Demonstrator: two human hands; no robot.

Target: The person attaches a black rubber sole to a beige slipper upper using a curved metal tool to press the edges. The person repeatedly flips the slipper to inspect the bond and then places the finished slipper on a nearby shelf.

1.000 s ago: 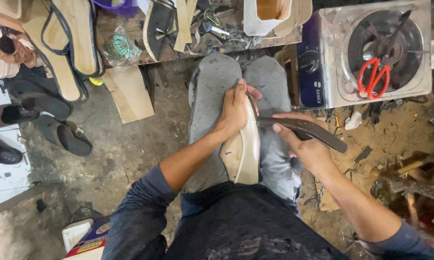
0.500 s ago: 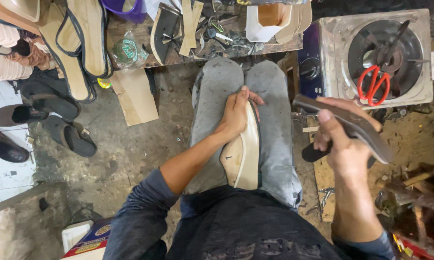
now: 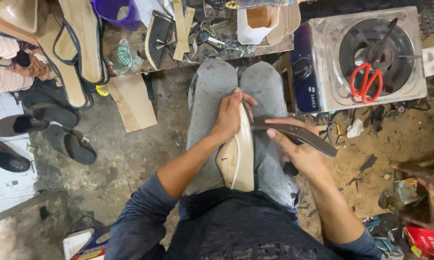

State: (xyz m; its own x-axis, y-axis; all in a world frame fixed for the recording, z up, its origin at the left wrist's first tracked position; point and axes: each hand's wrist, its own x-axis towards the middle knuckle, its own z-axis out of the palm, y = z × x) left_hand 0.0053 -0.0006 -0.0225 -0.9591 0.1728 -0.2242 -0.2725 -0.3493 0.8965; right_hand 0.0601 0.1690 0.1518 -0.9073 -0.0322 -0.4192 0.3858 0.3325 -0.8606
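Note:
A cream shoe sole [image 3: 240, 161] stands on edge on my lap, over grey trousers. My left hand [image 3: 230, 115] grips its far end, fingers wrapped over the top. My right hand [image 3: 296, 149] holds a long dark rasp-like tool [image 3: 299, 135], its tip laid against the sole's right edge just below my left hand.
A metal gas stove [image 3: 366, 58] with red scissors [image 3: 366, 82] on the burner stands at the right. A cluttered low bench [image 3: 197, 33] with soles, strips and a purple cup lies ahead. Sandals and shoes [image 3: 44, 130] lie at the left. Scraps litter the dirt floor at right.
My right hand, which had swung out to the right with the dark tool, has come back and laid the tool against the sole. My left hand stays on the sole.

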